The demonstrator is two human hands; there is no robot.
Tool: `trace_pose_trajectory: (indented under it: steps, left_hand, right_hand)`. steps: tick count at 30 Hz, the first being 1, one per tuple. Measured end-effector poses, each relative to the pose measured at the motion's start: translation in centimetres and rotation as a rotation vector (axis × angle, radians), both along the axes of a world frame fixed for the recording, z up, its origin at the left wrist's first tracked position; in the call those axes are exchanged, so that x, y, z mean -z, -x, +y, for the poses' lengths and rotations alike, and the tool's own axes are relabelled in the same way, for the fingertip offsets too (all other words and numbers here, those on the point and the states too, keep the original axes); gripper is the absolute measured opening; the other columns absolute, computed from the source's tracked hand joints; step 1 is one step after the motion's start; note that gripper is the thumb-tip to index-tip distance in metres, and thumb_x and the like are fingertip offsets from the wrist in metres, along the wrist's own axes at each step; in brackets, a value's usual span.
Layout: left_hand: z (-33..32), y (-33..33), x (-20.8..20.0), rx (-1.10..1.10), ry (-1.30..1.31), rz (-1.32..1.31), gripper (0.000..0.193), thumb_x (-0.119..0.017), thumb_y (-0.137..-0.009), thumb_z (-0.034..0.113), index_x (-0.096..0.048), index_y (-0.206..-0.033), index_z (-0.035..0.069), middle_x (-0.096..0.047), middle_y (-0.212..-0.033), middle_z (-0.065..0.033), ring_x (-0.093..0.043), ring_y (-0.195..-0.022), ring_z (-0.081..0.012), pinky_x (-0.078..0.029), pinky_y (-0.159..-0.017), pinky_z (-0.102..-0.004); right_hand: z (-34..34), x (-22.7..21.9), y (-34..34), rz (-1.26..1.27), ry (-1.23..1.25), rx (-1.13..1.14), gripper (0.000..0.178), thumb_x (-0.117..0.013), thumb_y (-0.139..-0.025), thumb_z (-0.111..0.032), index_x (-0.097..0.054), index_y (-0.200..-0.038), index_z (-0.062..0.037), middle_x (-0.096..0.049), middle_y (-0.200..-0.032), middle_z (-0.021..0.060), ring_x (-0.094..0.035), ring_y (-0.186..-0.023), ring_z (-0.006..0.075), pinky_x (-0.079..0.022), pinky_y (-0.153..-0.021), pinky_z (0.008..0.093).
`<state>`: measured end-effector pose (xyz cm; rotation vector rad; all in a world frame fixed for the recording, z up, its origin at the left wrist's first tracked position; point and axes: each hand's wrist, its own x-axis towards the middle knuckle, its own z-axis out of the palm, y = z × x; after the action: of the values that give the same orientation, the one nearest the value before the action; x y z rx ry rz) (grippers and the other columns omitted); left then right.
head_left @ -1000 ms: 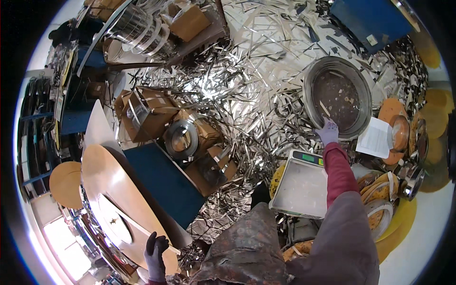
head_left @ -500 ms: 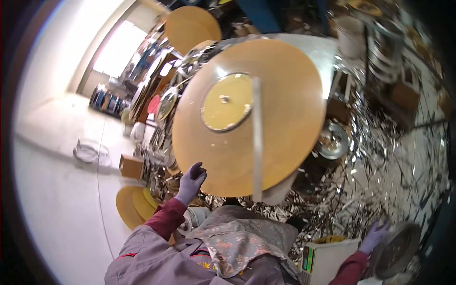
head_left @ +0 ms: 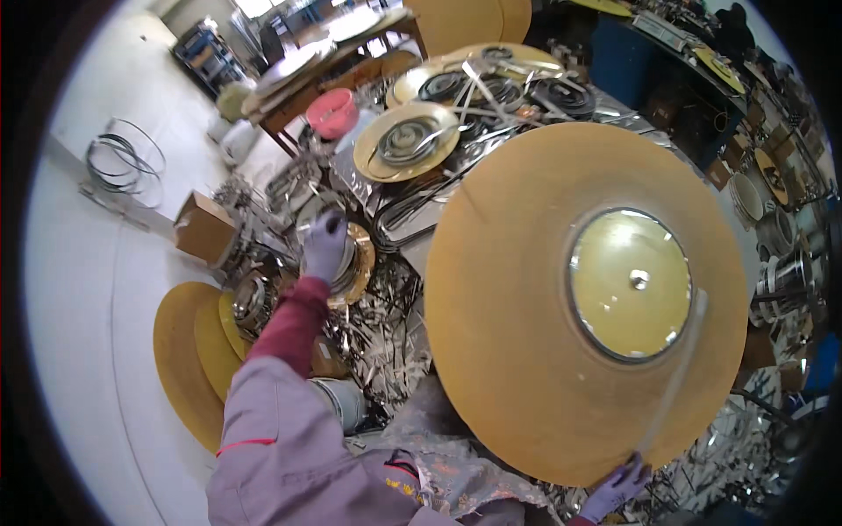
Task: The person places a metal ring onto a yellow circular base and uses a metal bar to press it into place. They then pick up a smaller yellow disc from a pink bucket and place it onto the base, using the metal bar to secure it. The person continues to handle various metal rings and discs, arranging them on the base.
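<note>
A large tan disc (head_left: 509, 351) fills the middle and right. On it sits a smaller yellow round plate (head_left: 631, 285) with a dark rim and a bright knob at its centre. From beside the plate a pale, narrow strip (head_left: 674, 381) crosses the disc to its near edge. There my right hand (head_left: 617, 489), in a lavender glove, has its fingers closed at the strip's lower end. My left hand (head_left: 324, 250), gloved alike, is at the left next to a small round reel (head_left: 358, 267). Its fingers are curled in; what they hold is hidden.
Behind the disc, flat plates with coiled strip (head_left: 406, 142) cover a table. Shredded metal strips (head_left: 377, 316) litter the floor. At left are a cardboard box (head_left: 205, 228), leaning tan discs (head_left: 182, 351), a bucket (head_left: 342, 401) and coiled cable (head_left: 123, 162). A pink round container (head_left: 332, 112) stands farther back.
My view has turned, so the disc appears farther right. My right hand has come from beside a grey round object at lower right to the disc's near edge. My left hand appears farther forward.
</note>
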<state>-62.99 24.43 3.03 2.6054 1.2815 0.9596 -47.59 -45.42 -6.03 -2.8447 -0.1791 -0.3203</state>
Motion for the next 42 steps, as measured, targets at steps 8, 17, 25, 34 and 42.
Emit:
trace_pose_trajectory:
  steps: [8,17,25,34,42]
  left_hand:
    - [11.0,-10.2,0.9,0.253,0.007,0.297,0.031,-0.074,-0.072,0.030,-0.069,-0.097,0.011,-0.060,-0.107,-0.0122,-0.057,-0.100,-0.0311,-0.045,-0.086,-0.0417]
    - [22.4,-6.9,3.2,0.155,-0.122,0.454,0.012,-0.071,-0.069,0.021,-0.070,-0.078,0.013,-0.060,-0.107,-0.0103,-0.056,-0.100,-0.0309,-0.044,-0.085,-0.0434]
    - [27.1,-4.7,4.6,0.257,-0.116,0.609,0.010,-0.065,-0.077,0.019,-0.067,-0.082,0.011,-0.063,-0.095,-0.0057,-0.058,-0.093,-0.0262,-0.044,-0.082,-0.0376]
    - [44.1,-9.5,0.9,-0.117,-0.059,0.465,0.023,-0.053,-0.084,0.016,-0.067,-0.102,0.015,-0.063,-0.106,-0.0063,-0.060,-0.099,-0.0289,-0.047,-0.085,-0.0428]
    - [33.0,-18.2,2.3,0.308,0.506,0.414,0.048,-0.052,-0.091,0.043,-0.059,-0.114,0.002,-0.065,-0.102,-0.0255,-0.063,-0.095,-0.0400,-0.048,-0.086,-0.0478]
  right_hand:
    - [7.6,-10.1,3.8,0.061,-0.329,0.428,0.045,-0.057,-0.092,-0.035,-0.061,-0.121,-0.0019,-0.067,-0.099,0.0159,-0.062,-0.082,0.0221,-0.051,-0.076,0.0381]
    - [23.4,-15.7,-9.6,0.242,-1.074,0.022,0.048,-0.053,-0.094,-0.009,-0.042,-0.141,-0.0054,-0.051,-0.074,-0.0050,-0.034,-0.049,0.0045,-0.030,-0.044,0.0193]
    - [55.7,-11.4,-8.9,0.255,-0.529,-1.066,0.052,-0.062,-0.087,-0.016,-0.049,-0.137,-0.0176,-0.062,-0.081,0.0122,-0.059,-0.061,0.0219,-0.049,-0.058,0.0356]
    - [62.3,-9.4,-4.6,0.338,0.114,-0.894,0.055,-0.066,-0.085,-0.023,-0.047,-0.137,-0.0280,-0.056,-0.080,0.0132,-0.061,-0.068,0.0322,-0.050,-0.061,0.0414]
    - [56.7,-14.7,-6.9,0.665,-0.778,-0.291,0.040,-0.064,-0.081,-0.011,-0.057,-0.119,0.0010,-0.059,-0.074,0.0016,-0.055,-0.060,0.0135,-0.045,-0.058,0.0251]
